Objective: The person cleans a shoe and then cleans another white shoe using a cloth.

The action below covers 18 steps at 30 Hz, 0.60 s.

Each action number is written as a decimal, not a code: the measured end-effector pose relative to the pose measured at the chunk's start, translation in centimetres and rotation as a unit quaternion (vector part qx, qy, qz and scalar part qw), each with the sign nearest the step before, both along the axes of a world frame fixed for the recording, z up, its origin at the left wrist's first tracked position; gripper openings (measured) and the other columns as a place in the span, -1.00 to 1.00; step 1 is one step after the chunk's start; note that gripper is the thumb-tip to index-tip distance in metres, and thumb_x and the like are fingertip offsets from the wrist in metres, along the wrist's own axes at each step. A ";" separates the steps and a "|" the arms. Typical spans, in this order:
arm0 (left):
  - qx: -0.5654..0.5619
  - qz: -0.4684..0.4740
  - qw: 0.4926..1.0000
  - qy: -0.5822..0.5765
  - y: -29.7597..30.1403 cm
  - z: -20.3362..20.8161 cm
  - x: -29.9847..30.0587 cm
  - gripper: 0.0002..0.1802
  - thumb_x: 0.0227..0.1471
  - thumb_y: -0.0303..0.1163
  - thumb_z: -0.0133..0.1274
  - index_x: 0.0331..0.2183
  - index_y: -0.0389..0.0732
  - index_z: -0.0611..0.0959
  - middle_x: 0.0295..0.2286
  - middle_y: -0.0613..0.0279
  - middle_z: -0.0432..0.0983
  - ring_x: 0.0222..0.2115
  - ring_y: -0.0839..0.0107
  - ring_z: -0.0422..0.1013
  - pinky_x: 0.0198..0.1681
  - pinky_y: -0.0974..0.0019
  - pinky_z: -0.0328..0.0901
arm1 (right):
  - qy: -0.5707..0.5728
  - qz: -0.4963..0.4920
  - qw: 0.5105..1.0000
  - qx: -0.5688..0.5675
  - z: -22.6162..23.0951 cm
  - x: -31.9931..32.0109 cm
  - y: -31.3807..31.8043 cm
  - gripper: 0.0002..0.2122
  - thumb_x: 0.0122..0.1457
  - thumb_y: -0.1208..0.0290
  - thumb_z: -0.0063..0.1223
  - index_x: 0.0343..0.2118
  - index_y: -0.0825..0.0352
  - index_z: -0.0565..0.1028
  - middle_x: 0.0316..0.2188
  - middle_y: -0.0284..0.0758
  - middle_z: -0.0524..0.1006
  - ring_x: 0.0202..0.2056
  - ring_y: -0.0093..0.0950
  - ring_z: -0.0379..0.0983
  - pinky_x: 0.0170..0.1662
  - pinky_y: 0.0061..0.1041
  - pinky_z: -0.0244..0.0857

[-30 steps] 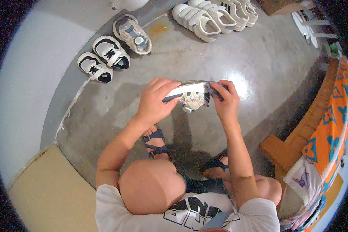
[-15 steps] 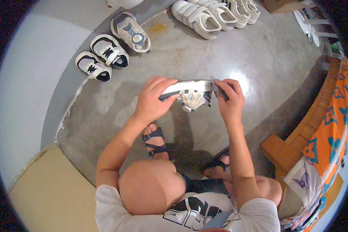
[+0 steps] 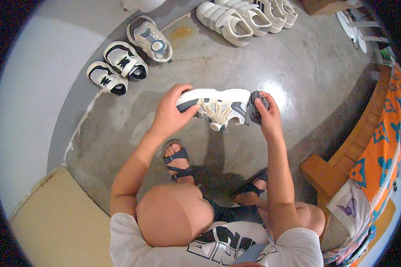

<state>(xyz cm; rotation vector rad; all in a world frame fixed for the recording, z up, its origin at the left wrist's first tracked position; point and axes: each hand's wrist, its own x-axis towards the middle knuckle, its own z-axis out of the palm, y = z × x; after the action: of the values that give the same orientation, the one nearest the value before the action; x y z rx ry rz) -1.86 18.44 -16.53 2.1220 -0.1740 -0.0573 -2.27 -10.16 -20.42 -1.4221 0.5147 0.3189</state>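
Observation:
My left hand (image 3: 170, 109) is closed round the toe end of a white and beige sneaker (image 3: 216, 100) with dark grey patches and a round dial. I hold it in the air, turned over so its white sole faces away from me and its upper hangs toward my knees. In my right hand (image 3: 270, 115) is a bunched dark grey cloth (image 3: 255, 108), pinched between thumb and fingers. The cloth sits right beside the heel end of the sneaker; whether they touch, I cannot tell.
Along the wall at left stand a similar sneaker (image 3: 149, 39) with a dial and two black-and-white shoes (image 3: 125, 60). Several white shoes (image 3: 225, 22) line the back. An orange patterned cloth (image 3: 383, 129) drapes over wooden furniture (image 3: 318, 173) at right. My sandalled foot (image 3: 178, 160) rests below.
The sneaker has tilted so more of its side shows. My right hand has drawn back slightly from the heel, and the grey cloth is now more plainly visible.

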 end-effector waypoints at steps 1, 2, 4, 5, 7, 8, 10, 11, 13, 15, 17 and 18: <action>0.000 0.000 1.000 0.001 -0.1 0.0 0.1 -0.47 -0.24 -0.43 0.29 -0.13 -0.22 0.53 -0.29 0.06 0.50 -0.27 0.09 0.45 -0.17 0.19 0.34 | 0.001 0.000 1.000 0.000 0.1 0.0 0.1 -0.76 0.18 0.39 0.10 -0.10 0.26 0.43 -0.34 -0.42 0.50 -0.35 -0.64 0.40 -0.33 -0.62 0.34; 0.013 -0.015 1.000 -0.005 -0.3 0.0 0.2 -0.47 -0.23 -0.43 0.28 -0.12 -0.22 0.52 -0.29 0.07 0.50 -0.27 0.08 0.45 -0.18 0.18 0.35 | -0.023 -0.003 0.999 -0.026 0.3 0.0 0.3 -0.76 0.15 0.42 0.12 -0.11 0.26 0.43 -0.33 -0.42 0.50 -0.33 -0.63 0.40 -0.30 -0.60 0.34; 0.024 -0.030 0.999 -0.010 -0.4 -0.2 0.3 -0.47 -0.22 -0.43 0.27 -0.12 -0.22 0.52 -0.29 0.07 0.50 -0.26 0.07 0.45 -0.18 0.17 0.35 | -0.046 -0.006 0.997 -0.054 0.2 0.1 0.3 -0.76 0.13 0.45 0.14 -0.13 0.26 0.44 -0.33 -0.41 0.50 -0.32 -0.61 0.41 -0.28 -0.59 0.35; 0.087 -0.087 0.992 -0.003 -0.2 -0.7 0.3 -0.47 -0.20 -0.44 0.25 -0.10 -0.21 0.51 -0.27 0.07 0.49 -0.24 0.06 0.44 -0.18 0.16 0.35 | -0.082 0.010 0.994 -0.075 -0.2 0.1 0.2 -0.75 0.09 0.49 0.16 -0.14 0.27 0.44 -0.30 -0.39 0.51 -0.29 -0.60 0.42 -0.24 -0.57 0.35; 0.151 -0.143 0.978 0.006 0.0 -1.7 0.0 -0.48 -0.19 -0.46 0.23 -0.09 -0.20 0.51 -0.25 0.07 0.48 -0.22 0.05 0.43 -0.18 0.15 0.34 | -0.118 0.027 0.988 -0.094 -0.2 0.1 0.7 -0.74 0.06 0.53 0.18 -0.16 0.28 0.45 -0.27 -0.38 0.52 -0.26 -0.58 0.43 -0.20 -0.55 0.36; 0.129 -0.129 0.982 0.042 0.1 -2.3 -0.2 -0.48 -0.16 -0.46 0.21 -0.07 -0.18 0.51 -0.20 0.07 0.47 -0.16 0.03 0.41 -0.11 0.16 0.33 | -0.143 0.036 0.983 -0.107 0.0 0.0 1.6 -0.74 0.04 0.56 0.18 -0.17 0.29 0.45 -0.25 -0.36 0.53 -0.23 -0.56 0.44 -0.16 -0.54 0.35; 0.104 -0.115 0.985 0.077 0.2 -3.2 -0.3 -0.49 -0.13 -0.46 0.20 -0.05 -0.17 0.51 -0.15 0.06 0.46 -0.10 0.01 0.39 -0.04 0.16 0.31 | -0.185 0.052 0.971 -0.139 -0.4 0.0 2.2 -0.73 0.01 0.58 0.20 -0.19 0.32 0.46 -0.19 -0.33 0.56 -0.18 -0.53 0.47 -0.09 -0.53 0.34; 0.109 -0.123 0.984 0.074 0.0 -3.5 -0.2 -0.48 -0.13 -0.48 0.18 -0.04 -0.18 0.49 -0.14 0.05 0.44 -0.10 0.01 0.39 -0.04 0.15 0.31 | -0.186 0.053 0.971 -0.142 -0.8 -0.3 2.2 -0.73 0.01 0.58 0.20 -0.19 0.32 0.46 -0.19 -0.33 0.56 -0.18 -0.53 0.47 -0.09 -0.53 0.34; 0.116 -0.129 0.982 0.071 0.2 -4.9 -0.1 -0.47 -0.12 -0.49 0.16 -0.03 -0.18 0.48 -0.13 0.05 0.43 -0.10 0.01 0.38 -0.04 0.14 0.31 | -0.134 0.050 0.979 -0.148 -1.5 -1.0 2.6 -0.74 0.00 0.57 0.21 -0.20 0.31 0.48 -0.21 -0.35 0.57 -0.19 -0.52 0.48 -0.09 -0.52 0.35; 0.098 -0.147 0.983 0.049 0.8 -7.0 -0.3 -0.47 -0.11 -0.53 0.13 -0.01 -0.19 0.47 -0.12 0.04 0.41 -0.13 -0.01 0.39 -0.05 0.14 0.32 | -0.153 0.084 0.959 -0.223 -3.5 -1.6 3.2 -0.73 0.01 0.55 0.21 -0.18 0.31 0.48 -0.22 -0.34 0.57 -0.22 -0.51 0.48 -0.13 -0.50 0.37; 0.099 -0.148 0.981 0.071 0.7 -8.4 -0.6 -0.48 -0.10 -0.51 0.13 -0.01 -0.19 0.47 -0.11 0.05 0.40 -0.11 0.00 0.38 -0.04 0.13 0.31 | -0.132 0.056 0.970 -0.197 -5.3 -2.2 3.6 -0.72 0.02 0.55 0.20 -0.16 0.32 0.47 -0.23 -0.31 0.57 -0.22 -0.51 0.49 -0.12 -0.49 0.37; 0.102 -0.148 0.979 0.092 0.6 -8.8 -0.7 -0.48 -0.10 -0.50 0.13 -0.02 -0.19 0.47 -0.11 0.07 0.40 -0.09 0.01 0.36 -0.03 0.12 0.30 | -0.131 0.057 0.970 -0.197 -6.0 -2.5 3.7 -0.72 0.02 0.55 0.20 -0.16 0.32 0.47 -0.23 -0.31 0.57 -0.22 -0.51 0.49 -0.12 -0.49 0.37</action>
<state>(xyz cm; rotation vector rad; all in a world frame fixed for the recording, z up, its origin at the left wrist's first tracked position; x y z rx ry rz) -2.57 19.01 -25.37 2.2641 -0.3875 -0.4627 -4.78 -6.48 -26.42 -1.8541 0.2867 0.1173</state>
